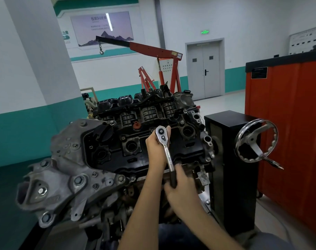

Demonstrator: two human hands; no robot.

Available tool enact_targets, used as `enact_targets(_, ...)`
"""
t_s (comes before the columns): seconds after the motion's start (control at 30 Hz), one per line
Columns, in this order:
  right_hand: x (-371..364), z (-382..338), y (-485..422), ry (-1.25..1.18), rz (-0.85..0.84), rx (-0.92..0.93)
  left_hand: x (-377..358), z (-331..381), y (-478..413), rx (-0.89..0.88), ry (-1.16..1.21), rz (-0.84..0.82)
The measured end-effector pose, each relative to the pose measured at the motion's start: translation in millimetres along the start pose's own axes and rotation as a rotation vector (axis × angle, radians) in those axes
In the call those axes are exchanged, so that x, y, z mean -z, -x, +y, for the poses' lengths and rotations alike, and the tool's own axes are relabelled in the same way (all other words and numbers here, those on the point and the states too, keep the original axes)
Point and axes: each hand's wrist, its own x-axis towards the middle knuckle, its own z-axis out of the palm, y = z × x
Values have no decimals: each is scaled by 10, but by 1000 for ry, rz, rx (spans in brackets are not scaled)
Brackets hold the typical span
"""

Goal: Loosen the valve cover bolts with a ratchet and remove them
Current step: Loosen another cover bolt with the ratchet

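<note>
A: Your left fingers [169, 130] curl round the round head of the slim chrome steel ratchet [167, 152]. The left hand [156, 147] cups that head from the near side. Your right fingers [178, 167] wrap the ratchet's black grip, and the right hand [183, 186] is closed firmly round the handle's lower end.

B: The head sits over the middle of the black moulded plastic valve cover [121, 163], toward its far edge. Your left hand hides the socket and the bolt beneath. I cannot tell whether the socket is fully seated.

A: My judgement for this step is to press the head straight down with the left hand so the socket sits square. Then swing the grip in a flat arc level with the valve cover. A tilted pull could slip and round the hex.

B: Small silver flanged bolts [182, 122] show along the valve cover's far edge and at its right end. All of them look seated, so most of the work seems to lie ahead.

A: The valve cover is matt, dusty and ribbed, with deep round wells sunk along its length.

B: Left of the valve cover is a rough grey cast-aluminium bracket [67, 174], lumpy and studded with hex heads. Right of the valve cover is a polished chrome handwheel with a scalloped rim [253, 140]. Beyond that stands a glossy orange-red sheet-metal cabinet [288, 132].
</note>
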Motion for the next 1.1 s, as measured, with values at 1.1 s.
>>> enact_targets(1.1,1026,48,-444,332,-317,150,130,24,-138,-38,-172,-285)
